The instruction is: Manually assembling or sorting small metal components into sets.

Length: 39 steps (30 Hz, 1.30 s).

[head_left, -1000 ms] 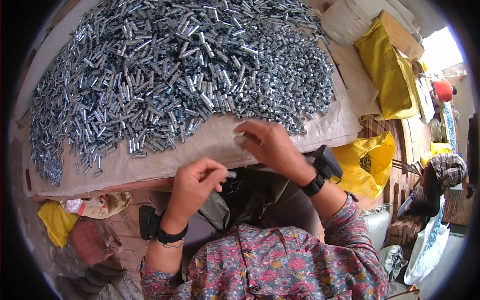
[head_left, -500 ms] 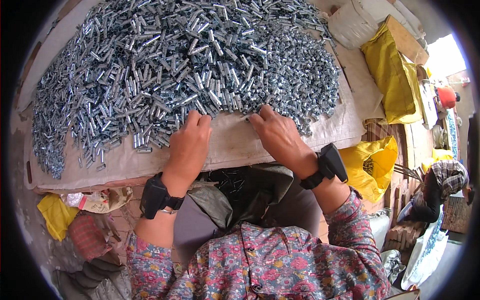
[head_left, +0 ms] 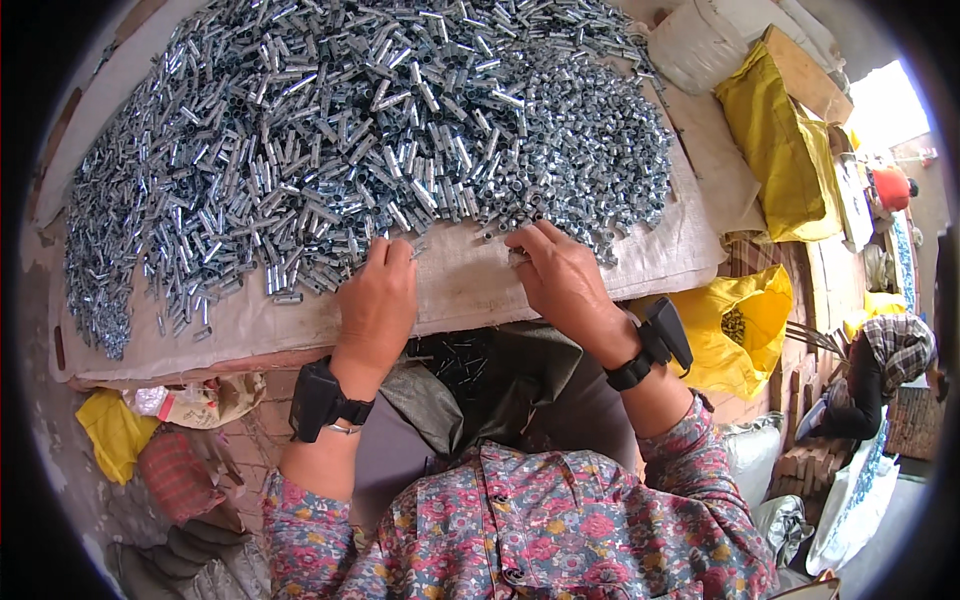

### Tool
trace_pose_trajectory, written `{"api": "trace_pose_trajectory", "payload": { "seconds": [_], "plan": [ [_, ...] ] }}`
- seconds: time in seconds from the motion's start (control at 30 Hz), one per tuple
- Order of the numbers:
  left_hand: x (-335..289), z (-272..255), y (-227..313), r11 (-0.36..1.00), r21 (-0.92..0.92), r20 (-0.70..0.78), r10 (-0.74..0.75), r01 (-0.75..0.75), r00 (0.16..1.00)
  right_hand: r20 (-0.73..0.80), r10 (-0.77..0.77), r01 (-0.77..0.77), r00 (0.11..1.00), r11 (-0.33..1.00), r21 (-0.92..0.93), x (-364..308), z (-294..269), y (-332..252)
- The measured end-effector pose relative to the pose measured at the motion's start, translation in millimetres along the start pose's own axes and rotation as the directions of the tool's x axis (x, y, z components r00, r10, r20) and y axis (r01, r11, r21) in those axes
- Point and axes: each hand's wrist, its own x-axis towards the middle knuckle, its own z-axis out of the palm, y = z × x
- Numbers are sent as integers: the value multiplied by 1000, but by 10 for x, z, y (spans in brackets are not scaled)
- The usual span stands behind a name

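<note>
A large heap of shiny metal tube sleeves covers a cloth-topped table. On the heap's right lie many short metal rings. My left hand is closed at the heap's near edge, fingertips pinched beside the long sleeves; what they hold, if anything, is too small to make out. Across a strip of bare cloth, my right hand is closed, thumb and fingers curled round a small metal ring by the short pieces. Both wrists wear black strapped devices.
Below the table edge, a dark sack with metal pieces lies between my knees. An open yellow sack stands at the right, another yellow sack behind it. Farther right, a person bends low. Yellow and red bags lie at left.
Both hands have drawn back slightly toward me from the heap's edge. The small metal ring now shows in my right hand's grip.
</note>
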Motion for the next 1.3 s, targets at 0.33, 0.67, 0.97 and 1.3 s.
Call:
{"api": "trace_pose_trajectory", "payload": {
  "seconds": [0.33,0.67,0.97,1.3],
  "plan": [
    [-246,-230,242,452,-845,214,-204,285,955,151,104,-171,983,812,559,-141,-99,-297],
    [-471,-326,387,188,-908,338,-200,375,920,251,170,-301,953,642,705,-268,-133,-423],
    [-544,-320,385,164,-900,376,-182,405,909,274,135,-294,952,651,699,-305,-130,-412],
    [-574,-280,420,189,-910,326,-221,369,919,5,-64,53,998,867,495,-271,-133,-413]
  ]
}}
